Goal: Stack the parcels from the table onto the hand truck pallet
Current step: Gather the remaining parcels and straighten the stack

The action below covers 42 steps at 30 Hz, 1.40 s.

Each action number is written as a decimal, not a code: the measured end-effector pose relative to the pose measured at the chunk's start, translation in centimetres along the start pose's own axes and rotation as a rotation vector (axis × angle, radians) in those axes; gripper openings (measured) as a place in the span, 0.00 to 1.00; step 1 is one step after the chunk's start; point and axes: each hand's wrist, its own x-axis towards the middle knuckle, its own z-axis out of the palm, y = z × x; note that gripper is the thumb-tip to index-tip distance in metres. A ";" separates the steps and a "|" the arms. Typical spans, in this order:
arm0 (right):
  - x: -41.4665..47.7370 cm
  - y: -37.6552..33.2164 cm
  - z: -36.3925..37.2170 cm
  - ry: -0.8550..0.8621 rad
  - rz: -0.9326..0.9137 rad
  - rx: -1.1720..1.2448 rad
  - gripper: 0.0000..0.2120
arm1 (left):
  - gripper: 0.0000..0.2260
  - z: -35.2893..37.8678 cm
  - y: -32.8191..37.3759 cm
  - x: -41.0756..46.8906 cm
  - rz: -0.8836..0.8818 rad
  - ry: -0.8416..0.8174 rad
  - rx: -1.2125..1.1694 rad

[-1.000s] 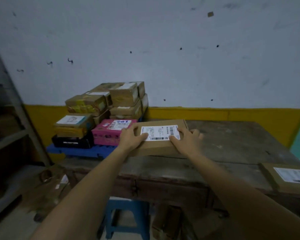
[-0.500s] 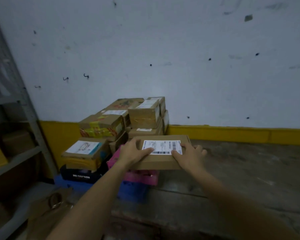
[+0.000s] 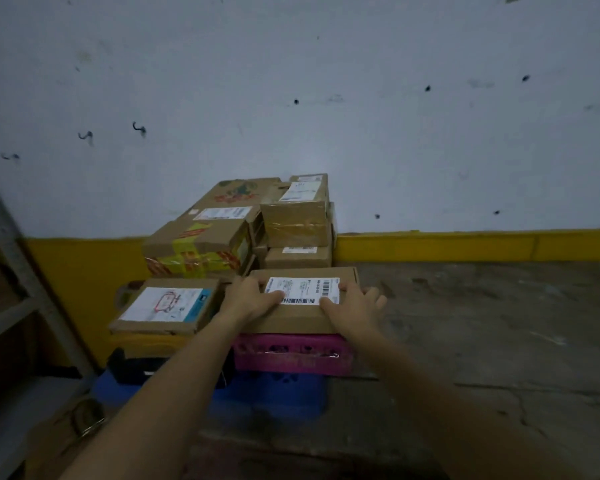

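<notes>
Brown cardboard, head view: the flat parcel has left the wooden table, where it sat a second ago, and now sits over the pink box on the blue pallet. Its underside appears to meet the pink box; full contact cannot be confirmed.

Both hands grip it. The left hand clasps the near left corner and the right hand the right edge, thumbs lying on top at the label, fingers curled round the sides.

Judgement: placement is at the point of completion and only release remains. This parcel adds a second layer to the front of the load, in front of the taller stacked parcels.

Orientation: the parcel lies flat, label up, with a barcode strip along the near edge. Its long axis runs left to right, roughly parallel to the wall and in line with the pink box beneath.
</notes>
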 end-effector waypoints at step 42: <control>-7.4 21.5 -21.6 -0.055 -0.092 -0.062 0.26 | 0.25 12.0 23.0 -11.4 0.288 -0.047 -0.073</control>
